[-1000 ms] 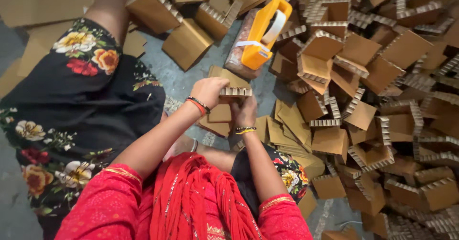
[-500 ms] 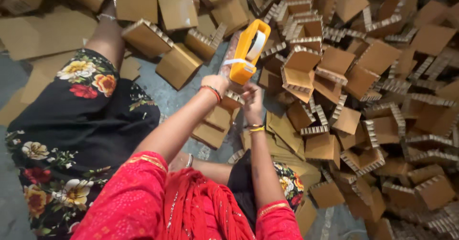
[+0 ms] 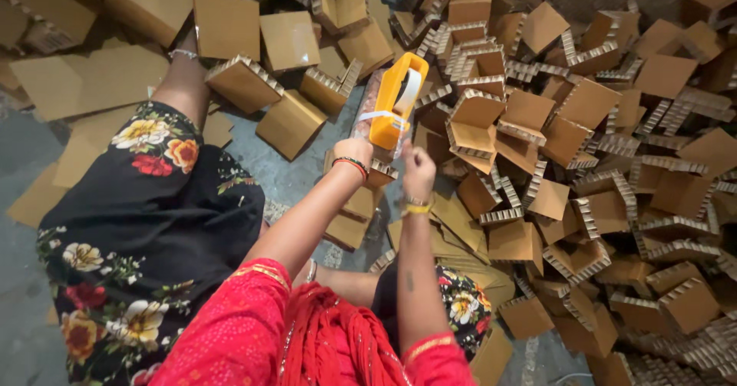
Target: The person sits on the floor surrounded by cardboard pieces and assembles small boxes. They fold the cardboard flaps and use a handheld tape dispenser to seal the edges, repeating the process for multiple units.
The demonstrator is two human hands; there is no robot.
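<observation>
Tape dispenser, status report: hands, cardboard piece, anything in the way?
Left hand and right hand raised at the orange tape dispenser. Cardboard piece beneath them. Cardboard pieces heaped right.

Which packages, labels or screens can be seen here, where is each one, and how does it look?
Cardboard corner pieces: heaped on the floor at right, brown, with honeycomb edges.
Flat cardboard sheets: upper left on the floor, plain brown.
Tape dispenser: centre, above the left hand and right hand, yellow-orange.
No labels, signs or screens are visible.
</observation>
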